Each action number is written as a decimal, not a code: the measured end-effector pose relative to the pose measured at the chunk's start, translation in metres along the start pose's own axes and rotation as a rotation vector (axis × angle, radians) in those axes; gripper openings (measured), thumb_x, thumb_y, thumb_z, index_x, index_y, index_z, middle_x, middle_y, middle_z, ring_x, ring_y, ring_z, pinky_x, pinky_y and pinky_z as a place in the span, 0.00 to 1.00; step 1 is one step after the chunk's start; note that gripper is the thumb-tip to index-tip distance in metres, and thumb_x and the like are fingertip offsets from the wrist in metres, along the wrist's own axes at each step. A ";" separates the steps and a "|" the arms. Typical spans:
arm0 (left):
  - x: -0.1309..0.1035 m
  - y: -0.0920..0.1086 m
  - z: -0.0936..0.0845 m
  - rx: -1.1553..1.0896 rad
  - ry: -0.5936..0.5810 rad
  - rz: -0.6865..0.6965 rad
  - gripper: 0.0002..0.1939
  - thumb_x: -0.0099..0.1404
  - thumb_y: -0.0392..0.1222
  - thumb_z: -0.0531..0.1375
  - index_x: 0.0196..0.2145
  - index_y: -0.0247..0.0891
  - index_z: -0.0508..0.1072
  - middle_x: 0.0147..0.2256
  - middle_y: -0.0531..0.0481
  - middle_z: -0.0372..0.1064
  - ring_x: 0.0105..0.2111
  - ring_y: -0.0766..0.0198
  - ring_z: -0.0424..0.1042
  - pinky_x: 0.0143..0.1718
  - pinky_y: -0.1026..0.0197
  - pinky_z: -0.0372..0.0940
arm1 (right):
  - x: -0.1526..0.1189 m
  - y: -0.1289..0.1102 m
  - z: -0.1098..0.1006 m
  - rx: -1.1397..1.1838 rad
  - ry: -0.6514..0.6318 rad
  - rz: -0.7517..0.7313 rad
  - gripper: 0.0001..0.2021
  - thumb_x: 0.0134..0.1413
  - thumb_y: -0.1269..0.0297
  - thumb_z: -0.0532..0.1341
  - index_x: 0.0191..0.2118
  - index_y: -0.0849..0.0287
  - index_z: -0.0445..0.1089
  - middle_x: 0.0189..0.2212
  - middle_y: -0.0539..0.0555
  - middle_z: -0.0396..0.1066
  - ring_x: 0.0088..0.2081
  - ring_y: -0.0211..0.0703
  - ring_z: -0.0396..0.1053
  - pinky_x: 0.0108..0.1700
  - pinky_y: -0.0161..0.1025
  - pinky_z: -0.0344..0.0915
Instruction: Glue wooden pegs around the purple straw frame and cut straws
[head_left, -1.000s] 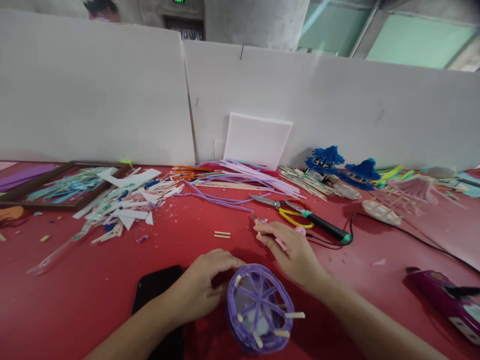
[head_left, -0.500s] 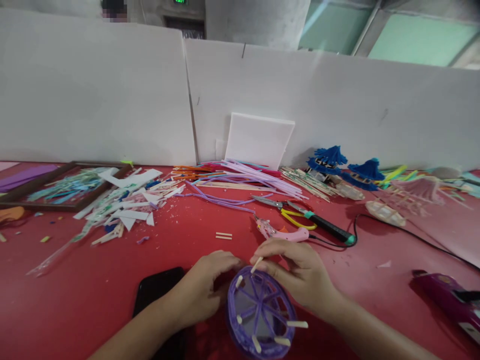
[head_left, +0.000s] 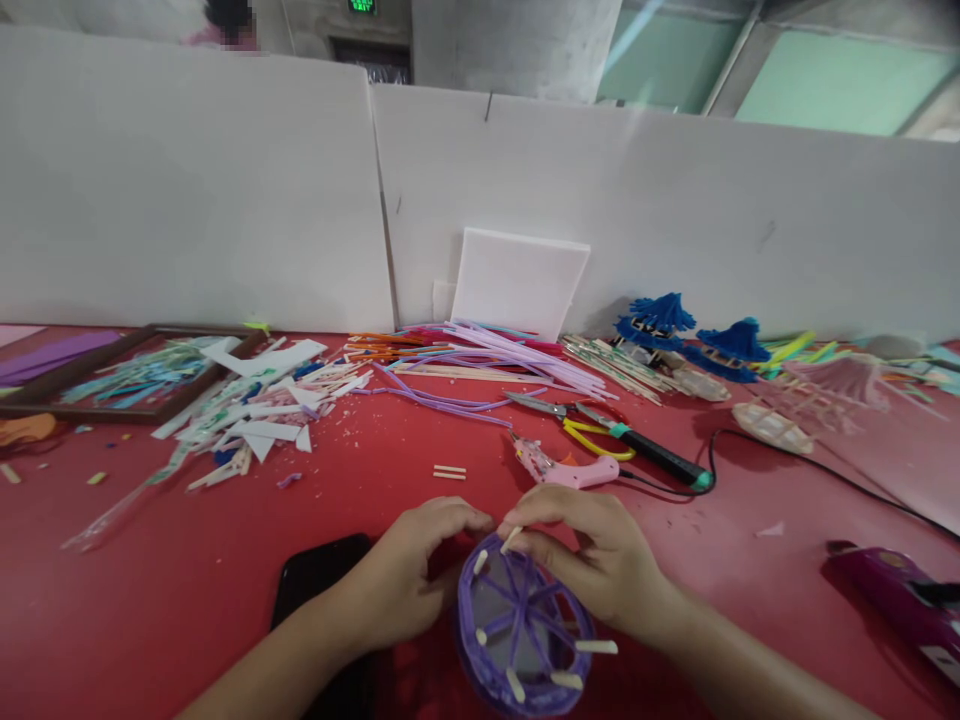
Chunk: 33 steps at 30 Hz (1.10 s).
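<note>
A round purple frame (head_left: 523, 618) with spokes, apparently made of pipe cleaners, is tilted toward me at the bottom centre. Several short wooden sticks stand out around its rim. My left hand (head_left: 412, 565) grips the frame's left edge with curled fingers, its fingertips partly hidden behind it. Between thumb and index finger, my right hand (head_left: 592, 550) pinches a short wooden stick (head_left: 511, 540) at the frame's top rim. Two more short wooden sticks (head_left: 449, 472) lie side by side on the red table (head_left: 375, 510) just beyond.
Beyond my right hand lie a pink hot glue gun (head_left: 562, 468), yellow-handled pliers (head_left: 592, 440) and a black-handled tool (head_left: 660, 455). A black phone (head_left: 319, 570) is under my left forearm. Purple pipe cleaners (head_left: 525, 360), paper scraps (head_left: 262, 430) and blue models (head_left: 660, 318) line the white partition (head_left: 195, 190).
Both hands keep their hold on the frame and the stick. My right fingertips have shifted slightly down and left at the rim; the whole view has moved a little.
</note>
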<state>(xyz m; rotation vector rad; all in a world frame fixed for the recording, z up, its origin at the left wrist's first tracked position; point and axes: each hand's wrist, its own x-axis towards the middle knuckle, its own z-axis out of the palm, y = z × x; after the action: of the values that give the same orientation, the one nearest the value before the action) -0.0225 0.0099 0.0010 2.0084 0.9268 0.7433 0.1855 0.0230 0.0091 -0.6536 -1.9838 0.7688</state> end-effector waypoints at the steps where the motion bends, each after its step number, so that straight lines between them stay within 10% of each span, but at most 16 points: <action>1: 0.000 0.000 0.000 0.000 0.004 -0.004 0.09 0.63 0.30 0.55 0.40 0.39 0.71 0.38 0.47 0.72 0.39 0.62 0.71 0.43 0.62 0.64 | 0.000 0.000 0.000 -0.003 -0.004 0.004 0.05 0.57 0.70 0.61 0.38 0.56 0.73 0.30 0.52 0.77 0.32 0.38 0.75 0.35 0.32 0.70; 33: 0.001 0.000 -0.001 -0.004 0.050 -0.029 0.03 0.63 0.34 0.57 0.32 0.37 0.71 0.31 0.49 0.71 0.31 0.65 0.69 0.33 0.65 0.64 | 0.001 0.000 0.000 -0.066 -0.061 -0.018 0.06 0.57 0.72 0.60 0.39 0.56 0.72 0.31 0.51 0.77 0.33 0.37 0.74 0.37 0.33 0.69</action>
<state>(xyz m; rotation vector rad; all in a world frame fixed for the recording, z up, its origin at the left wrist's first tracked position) -0.0230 0.0111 0.0016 1.9763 0.9805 0.7814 0.1850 0.0234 0.0096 -0.6573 -2.0760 0.7225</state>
